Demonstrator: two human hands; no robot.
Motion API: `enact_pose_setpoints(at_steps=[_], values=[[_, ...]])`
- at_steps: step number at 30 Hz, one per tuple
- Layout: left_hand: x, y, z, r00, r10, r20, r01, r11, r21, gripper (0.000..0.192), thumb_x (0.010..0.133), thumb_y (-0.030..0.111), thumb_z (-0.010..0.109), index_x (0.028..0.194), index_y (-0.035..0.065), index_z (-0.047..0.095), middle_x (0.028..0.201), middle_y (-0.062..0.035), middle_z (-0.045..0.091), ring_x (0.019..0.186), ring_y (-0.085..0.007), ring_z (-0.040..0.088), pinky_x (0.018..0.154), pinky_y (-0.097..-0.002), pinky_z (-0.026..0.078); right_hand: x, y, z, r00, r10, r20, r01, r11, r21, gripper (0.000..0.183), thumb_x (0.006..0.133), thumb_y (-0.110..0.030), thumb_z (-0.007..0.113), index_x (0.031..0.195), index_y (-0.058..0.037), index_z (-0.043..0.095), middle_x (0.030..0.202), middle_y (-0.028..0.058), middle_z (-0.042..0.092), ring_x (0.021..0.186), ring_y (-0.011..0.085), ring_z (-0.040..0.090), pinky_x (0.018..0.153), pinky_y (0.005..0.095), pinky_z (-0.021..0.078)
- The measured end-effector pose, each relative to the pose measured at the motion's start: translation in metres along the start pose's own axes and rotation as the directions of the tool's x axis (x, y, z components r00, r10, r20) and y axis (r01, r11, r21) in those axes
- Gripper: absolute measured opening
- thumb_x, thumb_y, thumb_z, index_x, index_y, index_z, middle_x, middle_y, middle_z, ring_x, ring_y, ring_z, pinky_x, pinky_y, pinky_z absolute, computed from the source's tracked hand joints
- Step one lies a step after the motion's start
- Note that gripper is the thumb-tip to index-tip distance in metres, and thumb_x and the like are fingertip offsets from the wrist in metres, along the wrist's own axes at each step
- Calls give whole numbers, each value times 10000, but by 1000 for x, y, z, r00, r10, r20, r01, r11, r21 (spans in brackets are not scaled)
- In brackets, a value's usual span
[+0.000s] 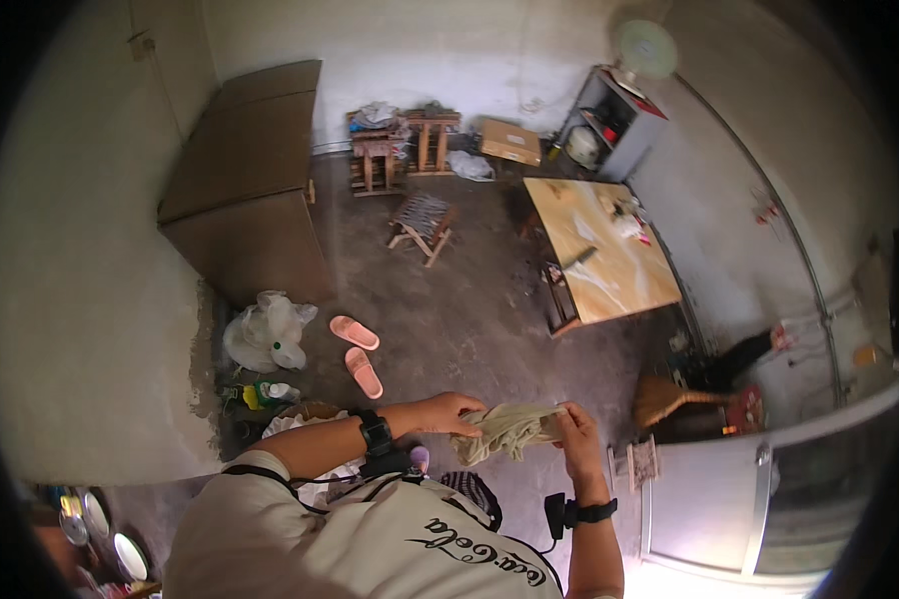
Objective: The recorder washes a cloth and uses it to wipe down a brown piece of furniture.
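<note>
A crumpled pale olive cloth [506, 432] is stretched between my two hands, in front of my body and above the floor. On its left end, my left hand [449, 414] pinches the fabric between thumb and fingers. My right hand [580, 434] grips the opposite end near the top edge. The cloth hangs in loose folds between them; its full shape cannot be made out. Each wrist wears a black strapped device. Below the cloth, a striped dark fabric [470, 490] and a purple shoe [419, 458] show beside my shirt.
Pink slippers [361, 352] lie on the floor ahead, near white plastic bags [270, 333] and bottles [266, 393]. A folding stool [423, 224] stands farther off. A marble-patterned table [607, 262] is at right, a large brown cabinet [247, 187] at left. A metal door [704, 502] stands at lower right.
</note>
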State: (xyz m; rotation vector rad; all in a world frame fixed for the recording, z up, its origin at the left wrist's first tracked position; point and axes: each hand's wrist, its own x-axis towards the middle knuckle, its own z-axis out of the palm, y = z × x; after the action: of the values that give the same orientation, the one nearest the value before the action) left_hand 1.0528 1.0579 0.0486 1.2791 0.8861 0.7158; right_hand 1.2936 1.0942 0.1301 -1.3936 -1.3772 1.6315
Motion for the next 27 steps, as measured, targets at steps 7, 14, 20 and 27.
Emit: enact_pose_setpoints(at_steps=[7, 14, 20, 27], values=[[71, 22, -125, 957, -50, -285, 127, 957, 260, 429, 767, 315, 628, 1037, -7, 540, 905, -53, 569, 810, -133, 517, 711, -261, 411, 177, -34, -15, 987, -121, 110, 133, 985, -110, 113, 838, -141, 514, 788, -55, 566, 645, -50, 479, 558, 36, 396, 501, 185, 324], [103, 41, -266, 772, -116, -625, 80, 993, -86, 315, 808, 258, 598, 922, -29, 537, 791, -13, 511, 747, -85, 454, 634, -238, 383, 376, -85, 45, 933, -142, 330, 180, 980, -88, 107, 833, -114, 526, 741, -71, 559, 609, -34, 484, 538, 52, 421, 495, 195, 336], [74, 96, -356, 518, -212, -829, 197, 972, -126, 329, 833, 305, 556, 883, -19, 531, 734, -23, 498, 690, -93, 435, 591, -249, 368, 525, -150, 160, 868, -5, 497, 47, 996, -73, 86, 850, -145, 501, 814, -85, 552, 683, -7, 559, 567, 81, 524, 520, 214, 417], [30, 72, -477, 229, -227, -946, -133, 956, -262, 339, 869, 285, 509, 1026, -15, 500, 882, -31, 545, 779, -91, 489, 694, -253, 425, 605, -201, 353, 643, -17, 766, -87, 992, 95, 205, 909, -159, 420, 1017, -2, 497, 897, 83, 591, 791, 157, 586, 682, 262, 466]])
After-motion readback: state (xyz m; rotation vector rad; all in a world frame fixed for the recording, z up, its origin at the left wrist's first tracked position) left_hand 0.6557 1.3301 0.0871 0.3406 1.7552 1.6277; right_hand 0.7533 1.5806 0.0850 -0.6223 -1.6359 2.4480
